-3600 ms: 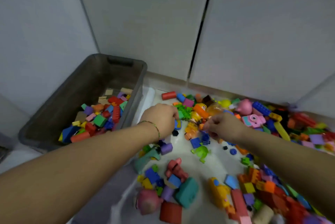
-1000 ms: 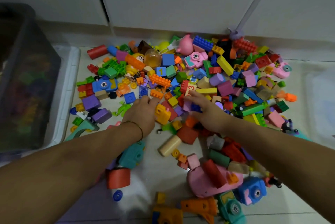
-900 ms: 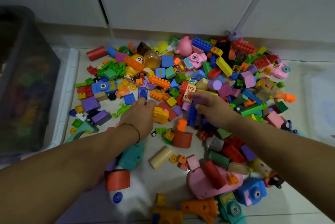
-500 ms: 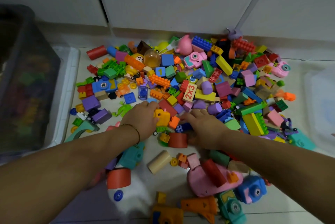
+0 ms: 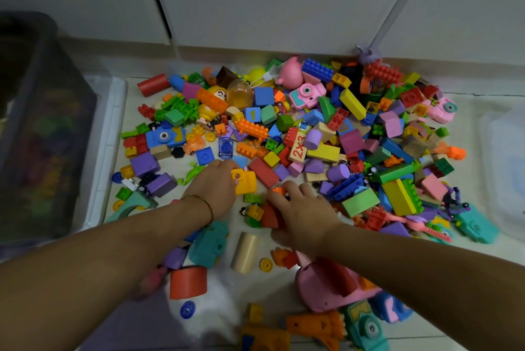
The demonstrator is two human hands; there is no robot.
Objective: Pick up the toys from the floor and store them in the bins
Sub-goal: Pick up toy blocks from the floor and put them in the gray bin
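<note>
A wide pile of colourful toy bricks (image 5: 321, 134) covers the floor in front of the white cupboards. My left hand (image 5: 213, 188) lies at the pile's near edge, its fingers closed round a yellow toy (image 5: 245, 181). Just to its right, my right hand (image 5: 302, 215) is palm down, with fingers and thumb curled over a red rounded block (image 5: 267, 218) and a small orange piece (image 5: 279, 190). The dark translucent bin (image 5: 42, 129) stands at the far left, with bricks dimly visible inside.
A white lid (image 5: 109, 137) lies under the bin's right side. Near me lie a teal toy (image 5: 208, 242), a beige cylinder (image 5: 245, 251), a red block (image 5: 188, 282) and a pink toy (image 5: 326, 285). A clear lid (image 5: 505, 168) is at the right edge.
My right hand has drawn back from the middle of the pile toward me, dragging bricks along, and closed over the red block. My left hand has stayed by the yellow toy.
</note>
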